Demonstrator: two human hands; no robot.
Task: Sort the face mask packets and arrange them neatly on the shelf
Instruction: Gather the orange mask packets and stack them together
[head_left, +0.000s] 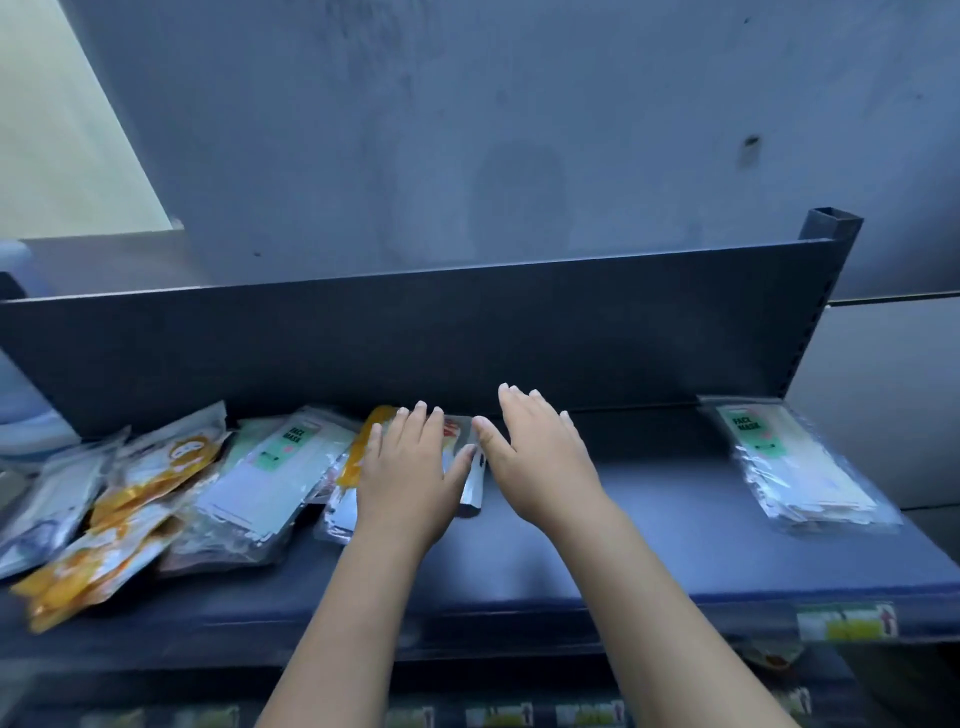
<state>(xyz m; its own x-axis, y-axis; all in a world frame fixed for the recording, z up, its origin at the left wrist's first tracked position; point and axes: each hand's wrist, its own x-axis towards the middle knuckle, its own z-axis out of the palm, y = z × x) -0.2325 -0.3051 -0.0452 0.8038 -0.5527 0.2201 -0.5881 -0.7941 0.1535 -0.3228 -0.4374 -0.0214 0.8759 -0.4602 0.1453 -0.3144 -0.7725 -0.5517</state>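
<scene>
A dark blue shelf (597, 545) carries face mask packets. At the left lies a loose jumble: orange-and-white packets (156, 467), a green "FACE MASK" packet (280, 462) and clear ones (47, 499). A neat stack of green "FACE MASK" packets (795, 467) lies at the right end. My left hand (410, 478) rests flat, fingers spread, on a silver and orange packet (470, 493) in the middle. My right hand (540, 447) hovers just right of it, fingers apart and holding nothing, its thumb near the packet's top edge.
A tall dark back panel (467, 338) closes the shelf behind, with an upright post (826, 234) at the right. Price labels (847, 621) sit on the front edge. A lower shelf (493, 712) shows below. Grey wall behind.
</scene>
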